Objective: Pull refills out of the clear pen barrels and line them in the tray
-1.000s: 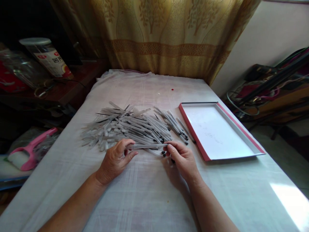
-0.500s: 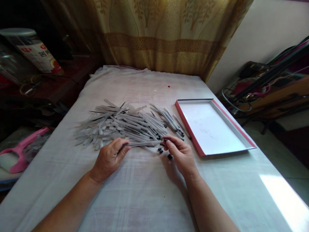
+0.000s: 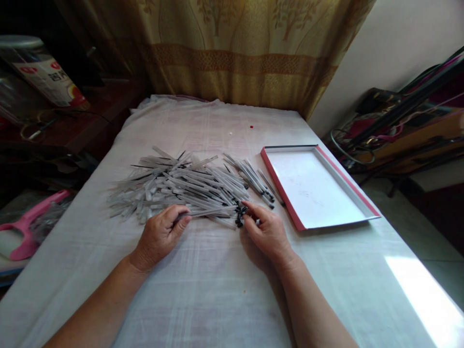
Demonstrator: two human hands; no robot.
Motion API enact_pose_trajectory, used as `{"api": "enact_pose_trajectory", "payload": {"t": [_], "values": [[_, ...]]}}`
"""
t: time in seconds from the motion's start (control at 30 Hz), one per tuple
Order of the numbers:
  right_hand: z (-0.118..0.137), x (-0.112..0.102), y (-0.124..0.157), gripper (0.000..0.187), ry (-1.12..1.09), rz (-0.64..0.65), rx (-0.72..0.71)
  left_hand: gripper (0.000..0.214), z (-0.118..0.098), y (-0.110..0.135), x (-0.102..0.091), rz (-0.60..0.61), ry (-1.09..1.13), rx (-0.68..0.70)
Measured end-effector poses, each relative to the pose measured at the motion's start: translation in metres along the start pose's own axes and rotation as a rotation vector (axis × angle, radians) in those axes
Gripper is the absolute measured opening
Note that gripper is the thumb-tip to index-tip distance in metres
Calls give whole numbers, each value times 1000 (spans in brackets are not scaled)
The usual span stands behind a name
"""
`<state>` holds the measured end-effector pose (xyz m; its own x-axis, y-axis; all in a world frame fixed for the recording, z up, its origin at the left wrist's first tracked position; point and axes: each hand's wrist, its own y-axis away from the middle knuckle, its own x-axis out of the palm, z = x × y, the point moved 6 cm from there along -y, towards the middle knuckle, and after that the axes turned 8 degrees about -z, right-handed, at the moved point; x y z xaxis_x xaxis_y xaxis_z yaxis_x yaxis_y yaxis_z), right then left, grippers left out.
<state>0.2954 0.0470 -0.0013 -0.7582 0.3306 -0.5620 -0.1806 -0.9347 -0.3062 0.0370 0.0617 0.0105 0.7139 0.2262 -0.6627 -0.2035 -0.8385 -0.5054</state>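
My left hand (image 3: 159, 237) is closed around the left ends of several thin clear pen barrels (image 3: 213, 210), which point to the right. Close to their right ends, my right hand (image 3: 266, 229) has its thumb and forefinger apart and curved, the tips at a cluster of small black pen plugs (image 3: 239, 216). Behind both hands spreads a heaped pile of clear pen barrels (image 3: 174, 181), some with dark refills inside. A smaller bundle of black-ended pens (image 3: 253, 179) lies to the right of the heap.
A shallow white box lid (image 3: 308, 193) with red sides lies at the right on the white tablecloth (image 3: 203, 299). Tiny red (image 3: 251, 126) and white bits sit farther back. A jar (image 3: 47, 72) and a pink-handled tool (image 3: 36, 217) are left of the table; a curtain (image 3: 232, 58) hangs behind.
My right hand has shifted slightly left and down, its thumb and forefinger parting. The loose black plugs are now bunched at its fingertips. My left hand keeps its hold on the barrels.
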Motion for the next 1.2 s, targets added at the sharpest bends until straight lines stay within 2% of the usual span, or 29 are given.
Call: {"api": "enact_pose_trajectory", "payload": {"t": [0.17, 0.4, 0.47, 0.53, 0.6, 0.67, 0.8, 0.97, 1.07, 1.2], "values": [[3, 1, 1, 25, -297, 15, 134, 24, -3, 0, 1, 20, 8, 31], [2, 3, 0, 17, -464, -14, 259, 25, -5, -2, 1, 28, -2, 62], [-6, -2, -3, 18, -511, -67, 334, 24, 0, -5, -6, -4, -21, 54], [-18, -10, -6, 21, -578, -179, 420, 21, 10, -8, -17, -59, -50, 19], [-29, -15, -8, 24, -652, -292, 493, 21, 23, -10, -30, -138, -92, -53], [-33, -15, -8, 25, -700, -334, 529, 21, 36, -11, -41, -210, -137, -139], [-23, -2, -5, 26, -678, -240, 508, 22, 43, -9, -46, -256, -151, -186], [-10, 16, 1, 29, -517, -132, 418, 20, 24, -6, -30, -171, -65, -139], [-8, 15, 1, 34, -357, -119, 328, 21, 10, -4, -19, -114, -18, -85], [-2, 4, 0, 28, -230, -139, 212, 21, -3, 1, -5, -50, 17, -18]]}}
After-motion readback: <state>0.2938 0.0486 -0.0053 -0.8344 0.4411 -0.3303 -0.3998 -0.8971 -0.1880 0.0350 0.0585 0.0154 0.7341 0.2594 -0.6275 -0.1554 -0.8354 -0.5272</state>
